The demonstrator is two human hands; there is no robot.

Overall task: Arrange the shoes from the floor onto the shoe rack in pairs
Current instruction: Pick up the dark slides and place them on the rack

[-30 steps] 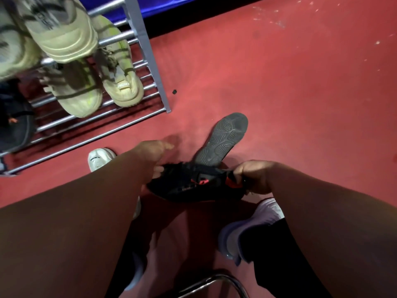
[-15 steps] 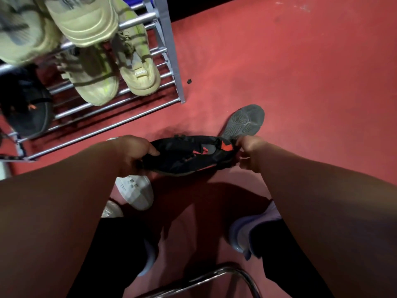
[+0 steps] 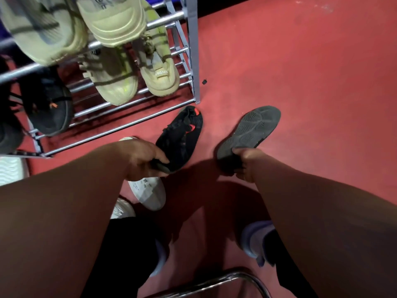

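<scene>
The left hand (image 3: 141, 157) holds a black shoe with red marks (image 3: 182, 136) by one end. The right hand (image 3: 247, 164) holds another black shoe (image 3: 251, 131) with its grey bottom facing up. Beside them stands a metal shoe rack (image 3: 191, 46) with cream shoes (image 3: 129, 67) on its bars. A white shoe (image 3: 149, 192) lies on the red floor (image 3: 300, 72).
</scene>
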